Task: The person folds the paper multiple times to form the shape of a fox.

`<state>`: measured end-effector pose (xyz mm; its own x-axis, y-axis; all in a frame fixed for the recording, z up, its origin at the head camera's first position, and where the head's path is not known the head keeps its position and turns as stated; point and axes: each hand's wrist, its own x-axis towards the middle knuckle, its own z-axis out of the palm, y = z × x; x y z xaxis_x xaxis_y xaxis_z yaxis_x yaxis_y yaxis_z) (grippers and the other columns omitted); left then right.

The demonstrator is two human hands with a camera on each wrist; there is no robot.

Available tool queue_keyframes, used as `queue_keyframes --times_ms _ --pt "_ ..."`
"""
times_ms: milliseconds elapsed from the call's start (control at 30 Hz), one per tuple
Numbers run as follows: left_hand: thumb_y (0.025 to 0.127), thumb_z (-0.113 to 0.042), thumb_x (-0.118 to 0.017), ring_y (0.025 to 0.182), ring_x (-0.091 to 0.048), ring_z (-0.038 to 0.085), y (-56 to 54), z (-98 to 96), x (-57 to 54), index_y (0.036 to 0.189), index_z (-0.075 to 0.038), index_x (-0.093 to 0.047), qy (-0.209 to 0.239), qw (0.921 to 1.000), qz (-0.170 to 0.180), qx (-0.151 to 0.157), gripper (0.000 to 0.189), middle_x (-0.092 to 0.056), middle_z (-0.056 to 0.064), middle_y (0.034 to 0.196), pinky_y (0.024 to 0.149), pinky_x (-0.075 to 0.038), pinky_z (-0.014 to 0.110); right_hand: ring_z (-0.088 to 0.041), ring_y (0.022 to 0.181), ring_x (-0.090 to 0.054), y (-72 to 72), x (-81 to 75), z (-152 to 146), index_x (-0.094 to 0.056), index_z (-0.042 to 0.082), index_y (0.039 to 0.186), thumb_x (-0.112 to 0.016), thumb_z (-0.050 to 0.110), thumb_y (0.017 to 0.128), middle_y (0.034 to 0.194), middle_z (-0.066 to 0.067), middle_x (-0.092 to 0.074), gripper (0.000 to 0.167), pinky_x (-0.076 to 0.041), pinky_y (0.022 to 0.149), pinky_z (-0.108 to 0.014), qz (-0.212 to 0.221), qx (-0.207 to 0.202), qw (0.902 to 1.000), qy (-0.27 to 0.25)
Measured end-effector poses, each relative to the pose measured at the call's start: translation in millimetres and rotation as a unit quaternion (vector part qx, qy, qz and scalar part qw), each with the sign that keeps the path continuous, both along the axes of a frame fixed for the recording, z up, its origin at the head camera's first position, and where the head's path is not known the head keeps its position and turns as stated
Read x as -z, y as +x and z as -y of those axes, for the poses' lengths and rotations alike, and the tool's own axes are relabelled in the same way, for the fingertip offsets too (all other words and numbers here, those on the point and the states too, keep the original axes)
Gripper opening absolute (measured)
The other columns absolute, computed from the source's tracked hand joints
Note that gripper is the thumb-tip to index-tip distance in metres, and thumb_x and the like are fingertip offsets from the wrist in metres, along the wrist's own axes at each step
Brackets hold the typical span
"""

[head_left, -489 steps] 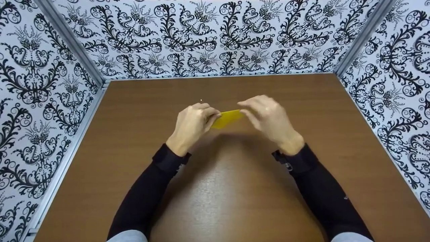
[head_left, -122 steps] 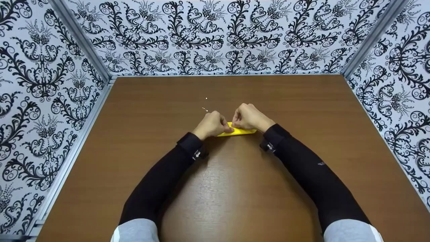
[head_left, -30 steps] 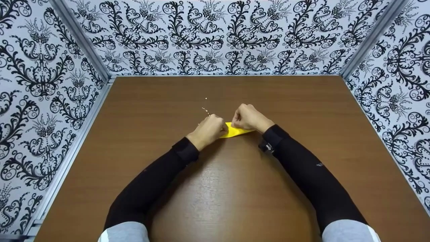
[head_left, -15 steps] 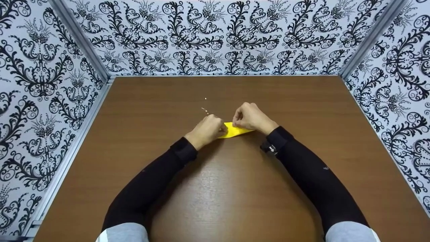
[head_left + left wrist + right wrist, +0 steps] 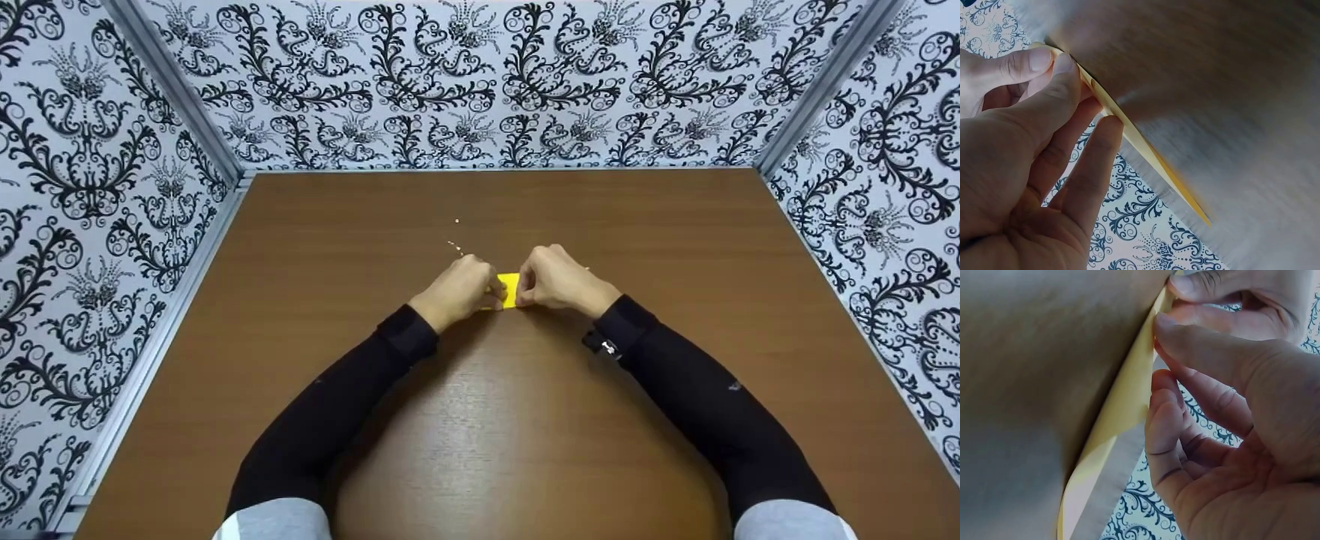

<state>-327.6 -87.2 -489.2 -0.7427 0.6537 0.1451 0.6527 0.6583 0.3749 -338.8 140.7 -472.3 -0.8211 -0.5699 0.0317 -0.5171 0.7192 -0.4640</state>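
Both hands meet at a strip of yellow paper close over the middle of the table. My left hand pinches its left part, thumb against curled index finger. Thumb and fingers of my right hand pinch it just to the right, by the near edge. Between them in the head view only a short yellow stretch shows; the hands cover the rest. In the right wrist view the paper appears folded over and curls away below the fingers. The left wrist view catches the paper almost edge-on.
Several tiny white bits lie in a broken line on the brown table beyond the left hand. Patterned black-and-white panels with grey metal rails enclose the back and sides.
My right hand has shifted toward the near edge of the paper and hides its right end. The left hand has barely moved. Long before, the paper was held up higher, with fewer white bits showing.
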Motion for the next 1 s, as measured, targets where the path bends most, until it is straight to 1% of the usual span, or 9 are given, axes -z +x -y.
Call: queue_keyframes --times_ms 100,267,367,467,633,800,1000 --pt "0.094 -0.016 -0.098 0.103 -0.087 0.029 -0.6 0.1 0.9 0.105 -0.004 -0.093 0.0 1.0 -0.003 -0.001 0.016 -0.091 0.012 0.106 0.098 -0.071 0.043 -0.016 0.078 -0.071 0.9 3.5 3 -0.092 0.013 0.083 -0.099 0.017 0.087 0.084 0.001 -0.088 0.009 -0.054 0.073 -0.03 -0.001 0.001 1.0 0.001" --pt "0.094 -0.017 -0.099 0.102 -0.087 0.03 -2.4 -0.6 2.0 0.104 -0.005 -0.093 -0.001 1.0 -0.009 0.004 0.016 -0.091 0.011 0.104 0.098 -0.071 0.044 -0.016 0.08 -0.072 1.6 5.7 4 -0.092 0.013 0.084 -0.101 0.02 0.09 0.086 0.0 -0.089 0.013 -0.055 0.076 -0.031 0.014 0.014 0.9998 0.007" --pt "0.094 -0.016 -0.099 0.102 -0.087 0.03 -3.3 -1.0 2.2 0.105 -0.004 -0.093 0.003 0.9999 -0.009 0.005 0.018 -0.091 0.012 0.105 0.097 -0.071 0.044 -0.014 0.077 -0.068 1.0 6.0 4 -0.092 0.013 0.084 -0.102 0.02 0.091 0.084 0.0 -0.088 0.015 -0.053 0.074 -0.029 0.019 0.017 0.9996 0.01" --pt "0.094 -0.015 -0.099 0.101 -0.088 0.03 -3.4 -0.9 2.4 0.106 -0.004 -0.093 0.003 1.0 -0.006 0.001 0.018 -0.091 0.012 0.106 0.097 -0.072 0.044 -0.013 0.074 -0.065 0.6 5.7 3 -0.091 0.012 0.085 -0.101 0.021 0.093 0.085 -0.001 -0.087 0.015 -0.051 0.072 -0.028 0.022 0.012 0.9996 0.012" --pt "0.095 -0.015 -0.098 0.102 -0.088 0.03 -2.6 -0.1 3.0 0.109 -0.005 -0.093 -0.006 1.0 0.0 0.0 0.018 -0.091 0.012 0.107 0.099 -0.071 0.044 -0.012 0.073 -0.064 0.8 4.6 -1 -0.09 0.01 0.085 -0.099 0.021 0.094 0.085 -0.003 -0.086 0.017 -0.05 0.07 -0.026 0.019 -0.002 0.9996 0.021" --pt "0.095 -0.016 -0.098 0.104 -0.088 0.029 -2.7 -0.3 3.1 0.114 -0.005 -0.093 -0.004 1.0 0.004 -0.008 0.022 -0.091 0.011 0.111 0.1 -0.071 0.043 -0.014 0.072 -0.065 0.2 3.1 -11 -0.089 0.009 0.087 -0.099 0.021 0.094 0.085 -0.003 -0.085 0.017 -0.051 0.068 -0.026 0.026 0.006 0.9993 0.026" --pt "0.095 -0.016 -0.098 0.102 -0.087 0.03 -1.3 0.8 4.3 0.114 -0.005 -0.093 0.004 1.0 -0.001 -0.004 0.023 -0.091 0.012 0.11 0.099 -0.071 0.044 -0.019 0.08 -0.066 -0.9 4.9 -25 -0.089 0.011 0.089 -0.099 0.025 0.096 0.09 -0.003 -0.084 0.019 -0.055 0.077 -0.032 0.022 0.023 0.9983 0.05"
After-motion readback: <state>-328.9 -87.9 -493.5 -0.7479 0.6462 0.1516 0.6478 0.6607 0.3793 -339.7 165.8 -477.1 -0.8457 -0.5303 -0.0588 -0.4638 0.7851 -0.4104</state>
